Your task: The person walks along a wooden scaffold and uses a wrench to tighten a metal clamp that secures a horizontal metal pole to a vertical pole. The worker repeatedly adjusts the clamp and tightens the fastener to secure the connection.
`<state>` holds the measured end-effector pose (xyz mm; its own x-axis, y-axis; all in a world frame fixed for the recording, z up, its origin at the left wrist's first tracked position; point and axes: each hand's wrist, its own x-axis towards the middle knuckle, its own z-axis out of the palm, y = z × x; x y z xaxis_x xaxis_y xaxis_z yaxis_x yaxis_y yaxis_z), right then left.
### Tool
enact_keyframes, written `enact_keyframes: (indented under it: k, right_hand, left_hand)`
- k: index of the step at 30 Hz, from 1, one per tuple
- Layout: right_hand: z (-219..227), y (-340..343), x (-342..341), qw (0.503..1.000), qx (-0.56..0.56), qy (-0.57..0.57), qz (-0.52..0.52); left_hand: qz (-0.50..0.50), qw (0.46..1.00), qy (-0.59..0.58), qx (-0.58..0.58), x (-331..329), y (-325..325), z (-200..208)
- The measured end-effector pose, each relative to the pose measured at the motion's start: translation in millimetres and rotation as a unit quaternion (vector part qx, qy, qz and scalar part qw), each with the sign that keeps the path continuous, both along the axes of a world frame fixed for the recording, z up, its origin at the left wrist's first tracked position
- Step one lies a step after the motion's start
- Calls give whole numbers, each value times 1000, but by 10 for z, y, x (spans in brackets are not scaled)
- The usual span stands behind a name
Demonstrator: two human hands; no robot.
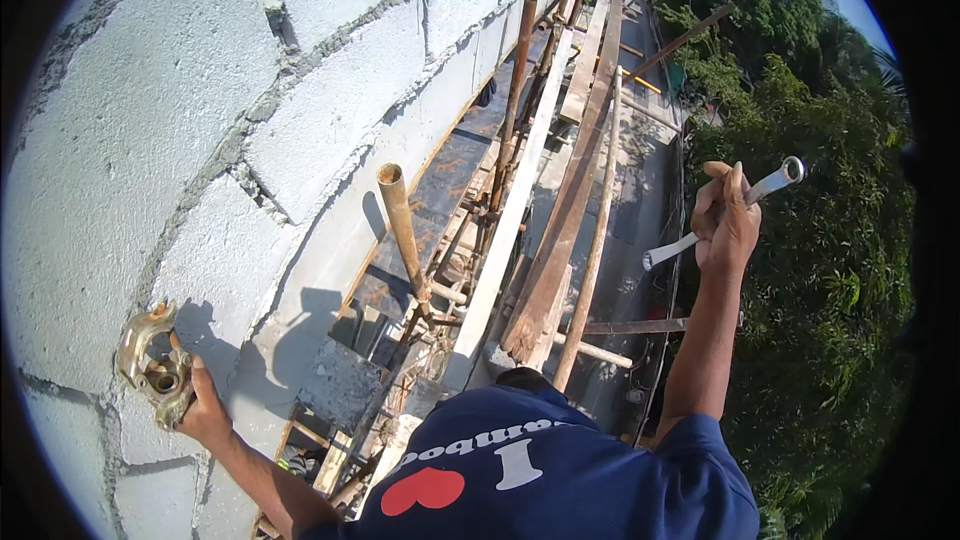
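Note:
My left hand (207, 412) is closed around the lower edge of a metal scaffold coupler (160, 370). The coupler is curved, brassy and worn, and is held up in front of the block wall (180, 180); whether it touches the wall I cannot tell. Out on the other side, my right hand (727, 220) grips the middle of a silver double-ended ring spanner (776, 181). One ring end sticks up to the right past the fingers, the other points down to the left. Part of its shank is hidden by the hand.
A rusty upright scaffold tube (400, 225) rises between the wall and the walkway, with another tube (517, 90) farther along. Long wooden planks (575, 200) and a pale pole (600, 230) run away from me. Leafy trees (830, 240) stand at the right.

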<state>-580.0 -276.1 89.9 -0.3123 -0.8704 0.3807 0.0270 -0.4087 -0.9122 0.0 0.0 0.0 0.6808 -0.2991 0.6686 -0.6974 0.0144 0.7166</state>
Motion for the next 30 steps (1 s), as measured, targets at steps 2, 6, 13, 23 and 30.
enact_keyframes:
  k: [2,6,13,23,30]
  right_hand:
    - [-786,47,-117,985,148,-56,-70]
    - [-1736,292,25,945,328,0,-16]
    - [-1798,421,902,898,257,23,356]
    - [-2264,150,497,831,320,-384,243]
    - [-2721,-288,-565,900,273,-307,148]
  left_hand:
    - [0,1000,3,-5,-122,-217,102]
    - [-162,965,207,17,-736,-788,-37]
    - [-528,746,221,341,-2380,-2043,-408]
    - [-656,602,-143,432,-3344,-2783,-500]
    - [-275,816,-364,355,-2191,-3910,-299]
